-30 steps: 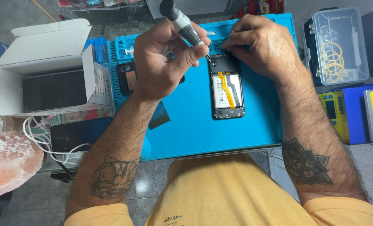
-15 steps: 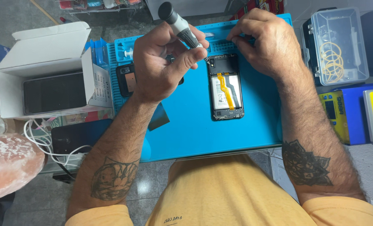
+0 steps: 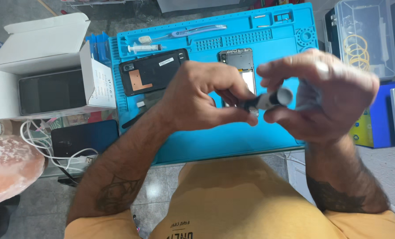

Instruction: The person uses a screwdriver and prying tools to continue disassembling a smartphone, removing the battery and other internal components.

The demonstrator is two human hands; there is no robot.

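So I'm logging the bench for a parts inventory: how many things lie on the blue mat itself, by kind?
Opened phone body, partly hidden behind the hands: 1
Black back cover: 1
Toothbrush: 1
Syringe: 1
Total: 4, on the blue mat. The screwdriver is held above it between the left hand and right hand, so it is not counted.

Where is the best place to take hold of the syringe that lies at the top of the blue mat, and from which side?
Grip the syringe at the middle of its barrel, coming from above. It lies flat and level on the blue mat, just below the toothbrush, so its long sides are probably easiest for finger and thumb. Both hands are busy with the screwdriver.
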